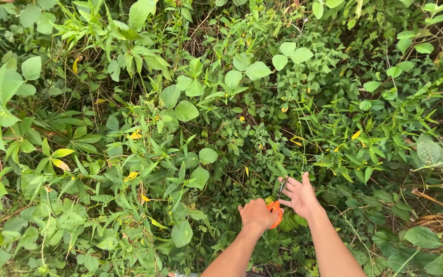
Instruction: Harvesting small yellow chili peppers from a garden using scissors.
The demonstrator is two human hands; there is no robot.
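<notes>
**Snipping away in the weeds, scissors right in the thick of it**

So the thing to look at is the pair of orange-handled scissors (277, 206), low in the frame a bit right of centre. The left hand (256, 214) is clenched around the orange handles, knuckles up, and the dark blades poke upward toward the right hand (300, 196). That right hand is loose, fingers spread, not gripping anything I can make out; it looks like it's pushing greenery aside or steadying a thin stem (303, 154) that runs up from just above the fingertips. Can't tell if the stem is actually touching the fingers, it's too fine.

My read: this is the cutting step, with the blades lined up at the base of something and the free hand holding the spot clear. The next bit would need the blades around the right stalk and those spread fingers kept off the edge, since the blade tips sit just beside the palm.

Around them it's a dense tangle of plants everywhere. Big round leaves (186, 110) sit around the centre and upper middle, long pointed leaves (6, 87) on the left, a few yellow leaves (135, 135) scattered about, and some dry brown stalks (437, 220) at the lower right.
</notes>
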